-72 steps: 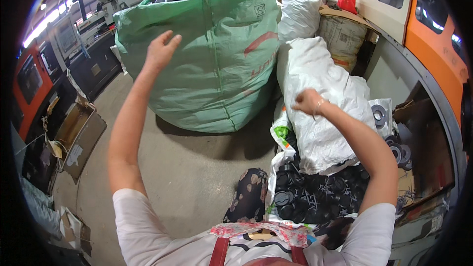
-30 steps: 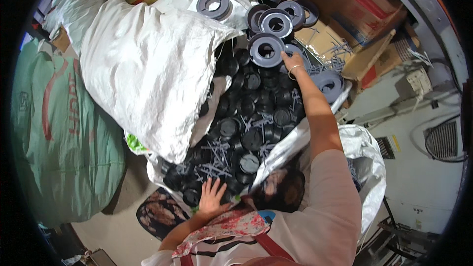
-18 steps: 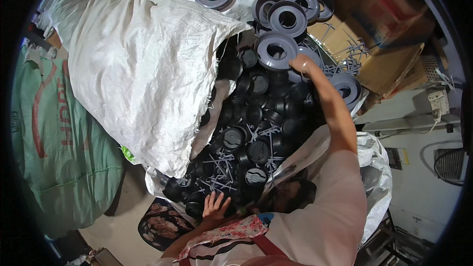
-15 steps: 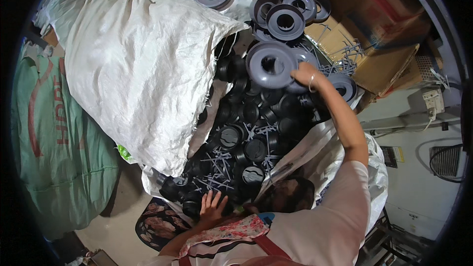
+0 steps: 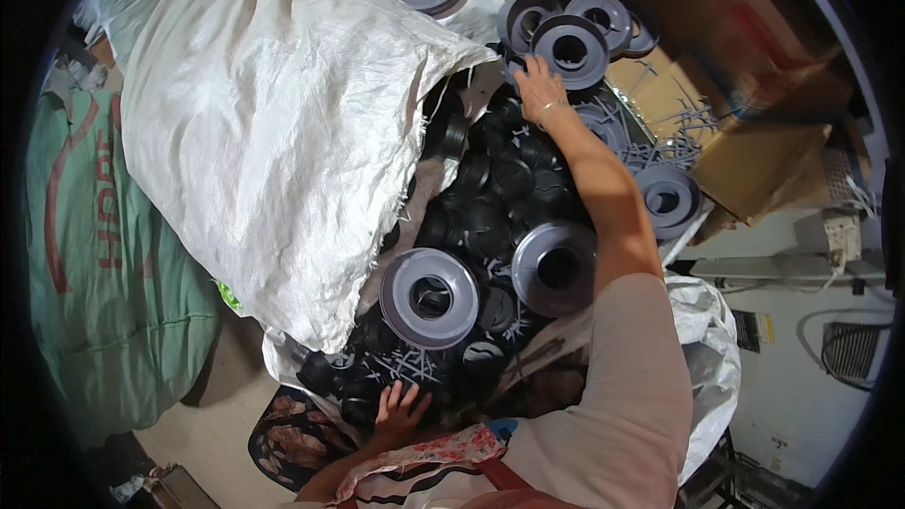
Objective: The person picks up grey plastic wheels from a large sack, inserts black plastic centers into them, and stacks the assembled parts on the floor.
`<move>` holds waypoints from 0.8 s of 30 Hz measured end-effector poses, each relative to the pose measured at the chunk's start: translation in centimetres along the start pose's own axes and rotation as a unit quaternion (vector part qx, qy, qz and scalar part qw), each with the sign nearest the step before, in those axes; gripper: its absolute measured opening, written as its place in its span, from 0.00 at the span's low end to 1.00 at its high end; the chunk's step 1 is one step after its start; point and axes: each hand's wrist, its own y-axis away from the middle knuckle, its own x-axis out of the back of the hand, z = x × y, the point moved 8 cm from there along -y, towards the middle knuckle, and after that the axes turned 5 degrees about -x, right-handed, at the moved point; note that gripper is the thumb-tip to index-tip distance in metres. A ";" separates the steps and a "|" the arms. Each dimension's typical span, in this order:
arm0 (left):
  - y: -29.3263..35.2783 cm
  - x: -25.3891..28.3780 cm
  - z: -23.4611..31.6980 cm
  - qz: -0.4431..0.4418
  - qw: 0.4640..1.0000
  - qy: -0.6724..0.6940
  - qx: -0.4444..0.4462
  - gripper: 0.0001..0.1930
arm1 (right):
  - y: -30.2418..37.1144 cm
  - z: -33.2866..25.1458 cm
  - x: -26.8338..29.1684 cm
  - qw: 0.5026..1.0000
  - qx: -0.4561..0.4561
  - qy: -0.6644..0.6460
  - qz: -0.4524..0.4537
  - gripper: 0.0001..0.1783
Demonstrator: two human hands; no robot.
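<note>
While the left hand (image 5: 398, 415) lies empty, fingers spread, on the black caps (image 5: 509, 179), the right hand (image 5: 541, 92) is by a far gray ring (image 5: 569, 76), fingers bent; I cannot tell if it grips. Two nearer rings (image 5: 393, 302) lie between the hands.

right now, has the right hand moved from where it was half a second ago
Yes: judged against the white sack, the right hand has moved up and left in the picture, closer to the sack's right corner.

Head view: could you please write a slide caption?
Right hand at a cluster of grey rings, left hand at the near edge of black caps beside a white sack.
</note>
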 end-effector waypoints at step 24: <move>-0.8 1.0 0.4 0.033 0.998 0.048 -0.012 0.28 | 20.8 -6.9 14.3 0.908 0.208 -0.356 -0.071 0.35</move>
